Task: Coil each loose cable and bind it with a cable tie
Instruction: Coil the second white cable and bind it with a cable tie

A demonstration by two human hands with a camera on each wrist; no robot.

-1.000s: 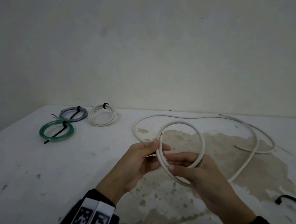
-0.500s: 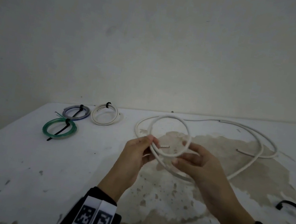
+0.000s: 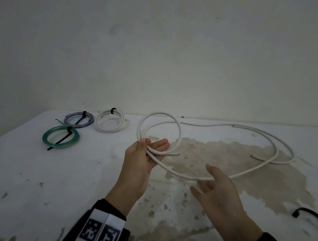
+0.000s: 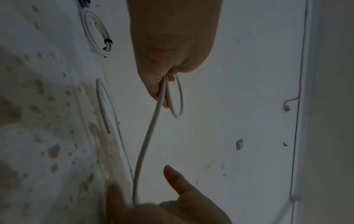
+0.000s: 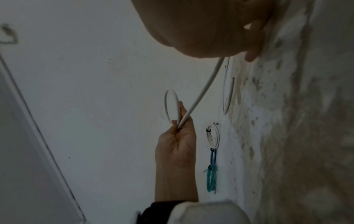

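A long white cable point(image 3: 182, 176) has one loop raised above the table. My left hand point(image 3: 154, 144) pinches the loop's crossing between thumb and fingers, as the left wrist view point(image 4: 164, 91) and the right wrist view point(image 5: 179, 121) also show. From there the cable sags to my right hand point(image 3: 201, 178), whose fingers are spread and relaxed, with the cable lying across them. The remaining length point(image 3: 272, 156) trails in big curves over the stained tabletop at the right. One cut end point(image 3: 175, 154) pokes out beside my left fingers.
Three tied coils lie at the back left: a green one point(image 3: 60, 136), a blue-grey one point(image 3: 78, 119) and a white one point(image 3: 109, 121), each with a black tie. A black cable point(image 3: 312, 217) enters from the right edge. The wall stands just behind the table.
My right hand has let go of the loop, opened and slid right along the cable. The left hand now holds the loop alone, a little higher and further left.
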